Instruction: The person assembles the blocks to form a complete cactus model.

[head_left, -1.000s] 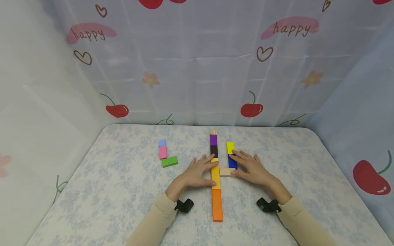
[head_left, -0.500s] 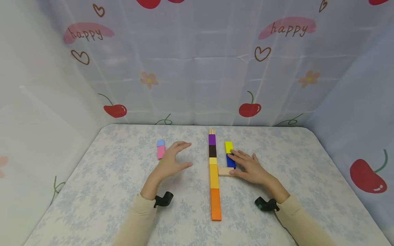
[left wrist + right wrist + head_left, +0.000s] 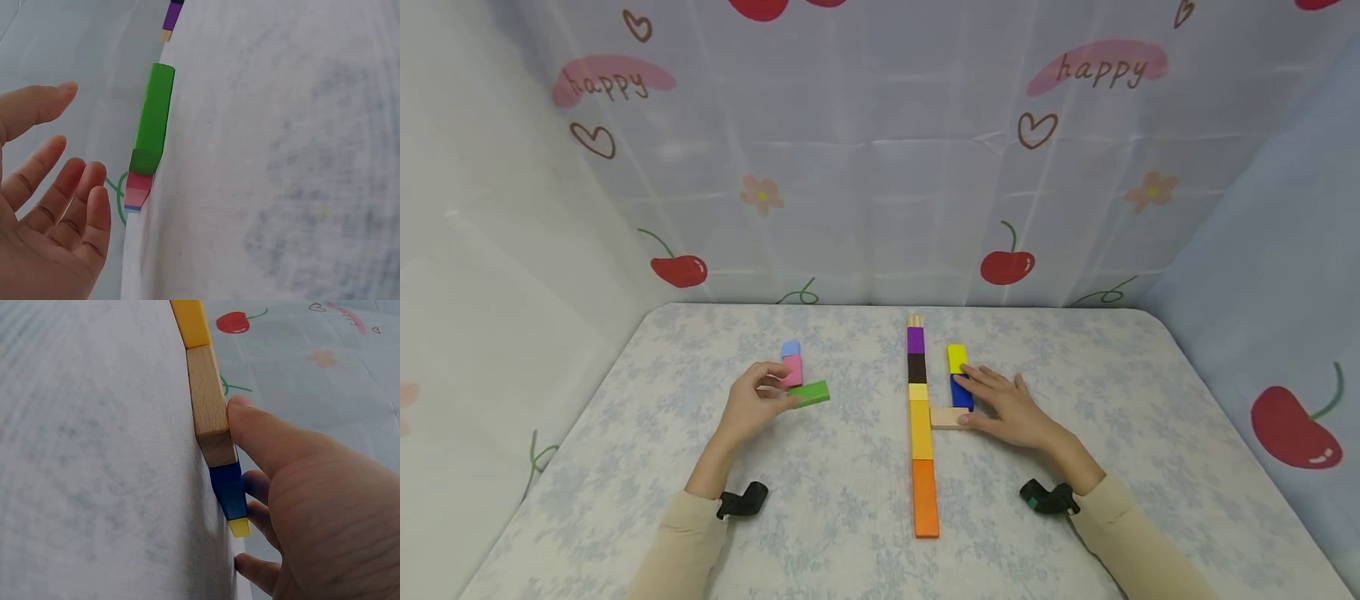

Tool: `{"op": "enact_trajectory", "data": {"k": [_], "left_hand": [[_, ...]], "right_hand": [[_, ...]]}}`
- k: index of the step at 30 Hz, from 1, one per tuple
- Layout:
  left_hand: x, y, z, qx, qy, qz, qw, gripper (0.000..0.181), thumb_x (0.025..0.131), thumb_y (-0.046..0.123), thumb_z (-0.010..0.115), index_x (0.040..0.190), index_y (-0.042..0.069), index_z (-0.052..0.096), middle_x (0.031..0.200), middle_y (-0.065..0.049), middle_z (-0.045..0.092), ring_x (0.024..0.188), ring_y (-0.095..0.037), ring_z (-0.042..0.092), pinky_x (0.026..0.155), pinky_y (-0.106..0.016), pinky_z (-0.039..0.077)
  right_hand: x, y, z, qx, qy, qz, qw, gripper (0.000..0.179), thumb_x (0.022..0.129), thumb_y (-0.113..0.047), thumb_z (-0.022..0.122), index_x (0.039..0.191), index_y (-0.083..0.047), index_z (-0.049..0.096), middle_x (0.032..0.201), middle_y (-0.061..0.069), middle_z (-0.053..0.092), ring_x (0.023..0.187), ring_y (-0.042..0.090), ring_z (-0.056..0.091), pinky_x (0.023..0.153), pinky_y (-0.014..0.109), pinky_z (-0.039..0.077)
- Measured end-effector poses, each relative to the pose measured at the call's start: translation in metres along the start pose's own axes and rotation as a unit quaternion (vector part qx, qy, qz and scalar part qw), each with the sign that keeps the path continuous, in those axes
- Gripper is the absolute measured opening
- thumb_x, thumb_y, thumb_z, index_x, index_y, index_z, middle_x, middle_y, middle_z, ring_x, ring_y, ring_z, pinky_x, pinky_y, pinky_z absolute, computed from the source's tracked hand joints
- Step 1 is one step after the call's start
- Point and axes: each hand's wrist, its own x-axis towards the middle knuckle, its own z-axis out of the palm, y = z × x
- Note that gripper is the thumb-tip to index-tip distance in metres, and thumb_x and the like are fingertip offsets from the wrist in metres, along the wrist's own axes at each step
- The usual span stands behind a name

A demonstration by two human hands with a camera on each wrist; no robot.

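At the left of the table in the head view, my left hand (image 3: 751, 404) is beside a green block (image 3: 811, 393) and a pink block (image 3: 793, 371). The left wrist view shows its fingers loosely bent, with a gap between them and the green block. A light blue block (image 3: 791, 348) touches the pink one's far end. My right hand (image 3: 1015, 412) lies spread, its thumb touching a plain wooden block (image 3: 948, 418) and its fingers at a dark blue block (image 3: 960, 393). A yellow block (image 3: 957, 358) adjoins the blue one.
Left of the wooden block runs a straight column: orange block (image 3: 926, 500), golden-yellow block (image 3: 921, 429), pale yellow block (image 3: 917, 391), black block (image 3: 917, 368), purple block (image 3: 916, 340), and thin pale pieces (image 3: 915, 320) at the far end. A printed curtain (image 3: 872, 208) hangs behind the table.
My left hand has left the golden-yellow and pale yellow blocks and moved left to the green block, passing over it. My right hand stays where it was.
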Motion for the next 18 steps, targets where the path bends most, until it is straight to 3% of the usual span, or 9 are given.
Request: {"op": "enact_trajectory", "data": {"k": [6, 11, 18], "left_hand": [[-0.004, -0.008, 0.000, -0.014, 0.000, -0.062, 0.9980, 0.045, 0.081, 0.014, 0.081, 0.120, 0.001, 0.063, 0.118, -0.018, 0.062, 0.101, -0.027, 0.061, 0.084, -0.024, 0.051], [-0.005, -0.017, 0.003, 0.007, 0.002, -0.076, 0.9971, 0.041, 0.080, 0.015, 0.081, 0.116, 0.003, 0.066, 0.109, -0.018, 0.066, 0.092, -0.019, 0.061, 0.078, -0.023, 0.051], [-0.004, -0.021, 0.007, 0.030, 0.008, -0.090, 0.9954, 0.043, 0.080, 0.015, 0.081, 0.119, 0.005, 0.066, 0.109, -0.016, 0.067, 0.092, -0.022, 0.061, 0.079, -0.029, 0.051]], "right_hand": [[0.000, -0.001, 0.000, -0.003, 0.001, -0.003, 1.0000, 0.067, 0.090, -0.047, 0.065, 0.147, -0.017, 0.046, 0.157, 0.011, 0.036, 0.146, 0.042, 0.026, 0.105, 0.081, 0.005], [0.000, -0.001, 0.000, -0.005, 0.002, -0.002, 1.0000, 0.067, 0.091, -0.047, 0.065, 0.147, -0.017, 0.047, 0.157, 0.012, 0.036, 0.146, 0.042, 0.026, 0.105, 0.081, 0.006], [0.000, 0.000, 0.000, -0.007, 0.002, 0.000, 1.0000, 0.067, 0.090, -0.048, 0.065, 0.147, -0.018, 0.047, 0.157, 0.011, 0.036, 0.146, 0.042, 0.027, 0.104, 0.081, 0.006]]}}
